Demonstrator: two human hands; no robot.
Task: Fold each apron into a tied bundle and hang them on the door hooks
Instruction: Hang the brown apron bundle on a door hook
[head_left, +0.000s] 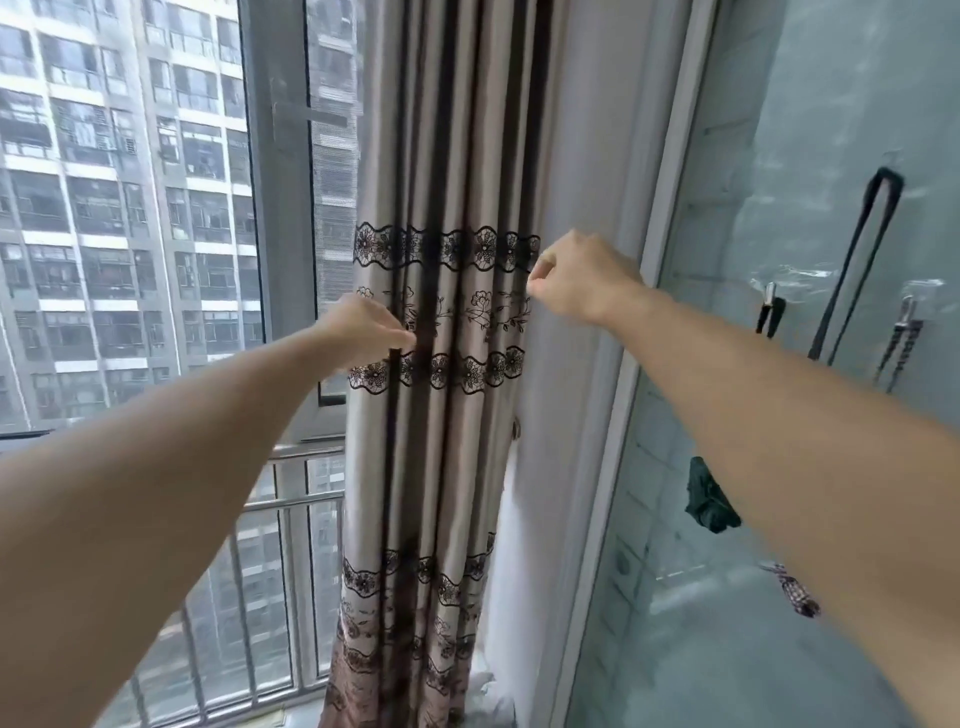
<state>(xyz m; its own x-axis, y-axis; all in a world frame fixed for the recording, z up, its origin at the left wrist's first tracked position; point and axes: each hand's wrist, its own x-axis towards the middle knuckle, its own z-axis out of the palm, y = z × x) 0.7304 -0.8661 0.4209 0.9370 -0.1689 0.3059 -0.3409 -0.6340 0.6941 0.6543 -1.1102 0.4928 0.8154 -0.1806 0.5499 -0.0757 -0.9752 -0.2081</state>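
Beyond the window (130, 218), high-rise apartment blocks fill the left side of the view, with a metal railing (280, 499) across the lower pane. At centre hangs a gathered beige curtain (447, 156) with dark vertical stripes and bands of black floral lace; it falls from the top of the view to the sill. A white frame (618, 415) stands just right of the curtain, and a glass door (779, 130) occupies the right side.

Both arms of the person reach forward to the curtain. The left hand (363, 330) touches the curtain between the upper two lace bands, its fingers bunched together at a fold; whether it pinches the fabric cannot be told. The right hand (582, 278) is at the curtain's right edge, level with the top lace band, fingers curled inward with thumb and forefinger closed together; whether fabric lies between them cannot be told.

On the glass door, a long black strap loop (852, 270) hangs from above, and two metal hooks (771, 306) are fixed well apart. A dark tied apron bundle (709, 501) hangs lower on the door, partly hidden by the right forearm. A checked apron bundle (795, 592) hangs below it, also partly hidden. Neither hand touches either bundle.
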